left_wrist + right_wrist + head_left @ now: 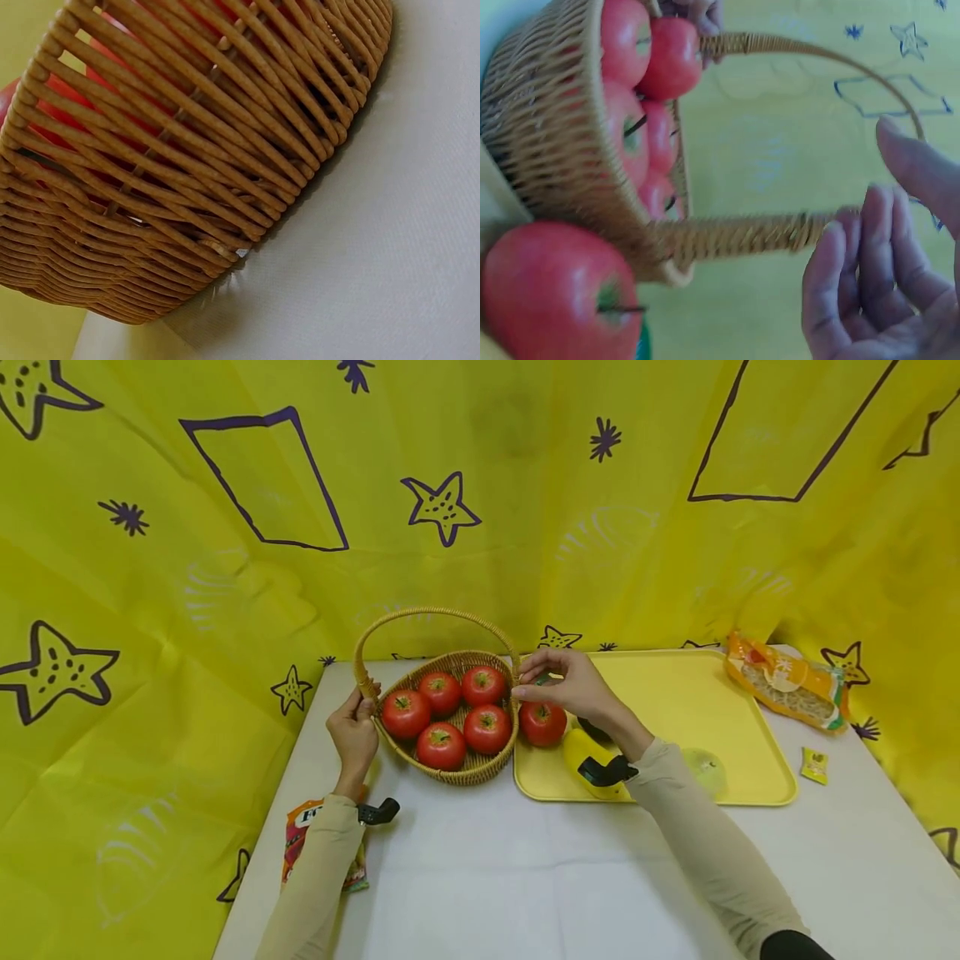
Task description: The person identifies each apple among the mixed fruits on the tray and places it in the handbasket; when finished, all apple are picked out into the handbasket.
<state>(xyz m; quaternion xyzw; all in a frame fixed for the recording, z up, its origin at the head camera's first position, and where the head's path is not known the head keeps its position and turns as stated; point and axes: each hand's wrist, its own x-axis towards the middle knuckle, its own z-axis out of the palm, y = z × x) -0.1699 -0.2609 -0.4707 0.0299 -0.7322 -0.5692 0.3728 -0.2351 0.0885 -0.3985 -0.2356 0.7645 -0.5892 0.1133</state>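
A wicker basket [480, 770] with a tall arched handle [431, 610] holds several red apples [441, 746]. My left hand [352, 737] grips the basket at the foot of its handle on the left side. My right hand [567, 683] is at the opposite foot of the handle, its thumb and fingers spread apart and holding nothing. In the right wrist view, the fingertips [877, 199] come right up to the handle. Just below that hand, another red apple [543, 724] lies at the left end of a yellow tray [675, 693]. The left wrist view shows the basket's woven side.
On the tray, a yellow fruit [577, 752] and a dark item are partly hidden by my right arm, and a pale green round thing [705, 768] lies farther right. An orange snack bag [787, 685] overlaps the tray's corner. A small yellow packet [814, 766] and a red packet [298, 835] flank the setup.
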